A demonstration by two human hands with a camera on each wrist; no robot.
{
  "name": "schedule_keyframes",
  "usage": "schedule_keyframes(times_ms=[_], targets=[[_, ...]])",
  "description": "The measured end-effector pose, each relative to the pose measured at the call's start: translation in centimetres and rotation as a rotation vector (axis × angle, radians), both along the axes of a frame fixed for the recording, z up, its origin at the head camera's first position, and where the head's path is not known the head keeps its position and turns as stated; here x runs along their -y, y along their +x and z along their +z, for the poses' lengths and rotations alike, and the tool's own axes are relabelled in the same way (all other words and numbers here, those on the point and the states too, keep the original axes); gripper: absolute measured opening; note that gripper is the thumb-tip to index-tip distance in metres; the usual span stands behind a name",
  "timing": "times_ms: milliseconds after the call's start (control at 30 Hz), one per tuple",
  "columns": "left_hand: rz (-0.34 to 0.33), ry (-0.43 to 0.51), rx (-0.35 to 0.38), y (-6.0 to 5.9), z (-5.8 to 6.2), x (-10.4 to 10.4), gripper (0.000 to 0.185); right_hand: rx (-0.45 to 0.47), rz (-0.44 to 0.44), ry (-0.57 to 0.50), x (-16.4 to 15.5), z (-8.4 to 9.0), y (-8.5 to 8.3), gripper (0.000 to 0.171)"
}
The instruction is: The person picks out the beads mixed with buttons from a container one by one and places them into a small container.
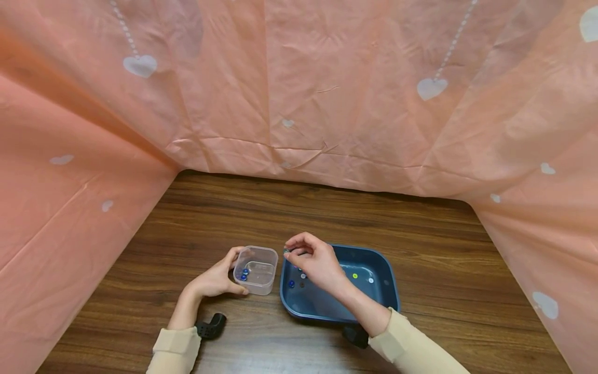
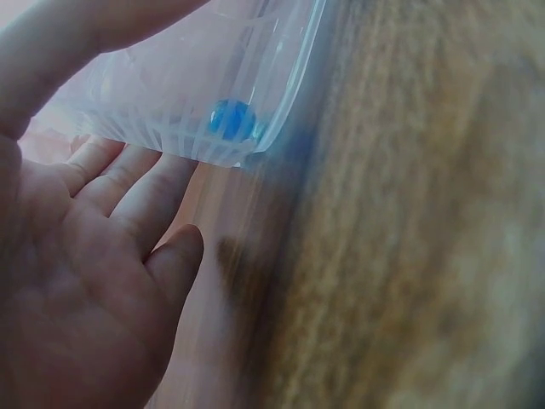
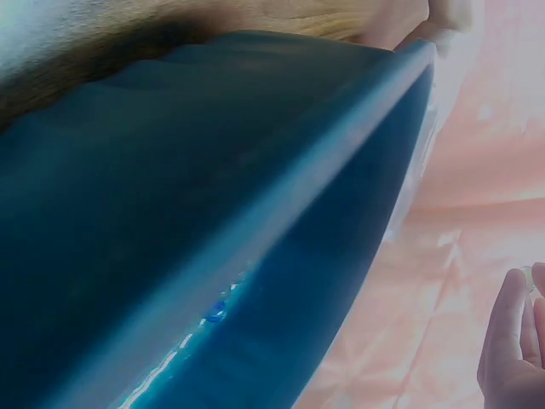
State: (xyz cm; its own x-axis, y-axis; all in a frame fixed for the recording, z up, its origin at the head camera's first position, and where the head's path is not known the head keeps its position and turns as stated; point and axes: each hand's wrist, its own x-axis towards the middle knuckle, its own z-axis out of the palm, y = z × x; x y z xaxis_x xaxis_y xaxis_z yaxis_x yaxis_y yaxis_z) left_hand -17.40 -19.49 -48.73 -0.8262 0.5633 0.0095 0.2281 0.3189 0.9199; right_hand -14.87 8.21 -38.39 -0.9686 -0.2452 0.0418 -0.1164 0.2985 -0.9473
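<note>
My left hand point(image 1: 216, 277) holds a clear plastic container point(image 1: 261, 284) by its left side, thumb at the near side and fingers at the far side. Two blue marbles point(image 1: 245, 274) lie inside it; one blue marble point(image 2: 232, 119) shows through the wall in the left wrist view. Above the left rim of a dark blue tub point(image 1: 322, 311), my right hand point(image 1: 318, 262) pinches a small clear marble point(image 1: 286, 251) between thumb and fingertips. In the right wrist view, the marble point(image 3: 528, 278) is partly hidden by the fingers.
Inside the tub are a blue marble point(image 1: 291, 283), a yellow-green button point(image 1: 355, 276), a white button point(image 1: 371, 280) and several other small pieces. Both containers stand side by side on a wooden table point(image 1: 224, 208). Pink curtains point(image 1: 303, 78) hang behind and at both sides.
</note>
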Motion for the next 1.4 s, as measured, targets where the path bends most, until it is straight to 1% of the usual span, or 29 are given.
schedule_keyframes(times_ms=[200, 433, 767, 1000, 1333, 1400], targets=[[0.003, 0.000, 0.002, 0.0, -0.1, 0.0, 0.090, -0.025, 0.016, 0.009, 0.5, 0.5, 0.0, 0.017], [0.003, 0.007, 0.001, 0.0, -0.1, 0.1, 0.090, -0.045, 0.044, -0.009, 1.2, 0.6, -0.1, 0.017], [0.005, -0.002, -0.002, 0.0, -0.1, 0.0, 0.089, -0.029, 0.053, 0.004, 1.6, 0.9, -0.2, 0.017], [-0.002, 0.006, -0.001, 0.1, 0.0, 0.0, 0.090, -0.044, 0.058, 0.001, 2.0, 0.9, -0.4, 0.017], [0.030, -0.027, 0.024, 0.0, -0.1, -0.1, 0.092, -0.060, 0.077, -0.001, 2.8, 0.9, -0.7, 0.016], [0.024, -0.023, 0.025, 0.0, -0.1, -0.1, 0.093, -0.069, 0.081, -0.003, 2.9, 0.8, -0.8, 0.016]])
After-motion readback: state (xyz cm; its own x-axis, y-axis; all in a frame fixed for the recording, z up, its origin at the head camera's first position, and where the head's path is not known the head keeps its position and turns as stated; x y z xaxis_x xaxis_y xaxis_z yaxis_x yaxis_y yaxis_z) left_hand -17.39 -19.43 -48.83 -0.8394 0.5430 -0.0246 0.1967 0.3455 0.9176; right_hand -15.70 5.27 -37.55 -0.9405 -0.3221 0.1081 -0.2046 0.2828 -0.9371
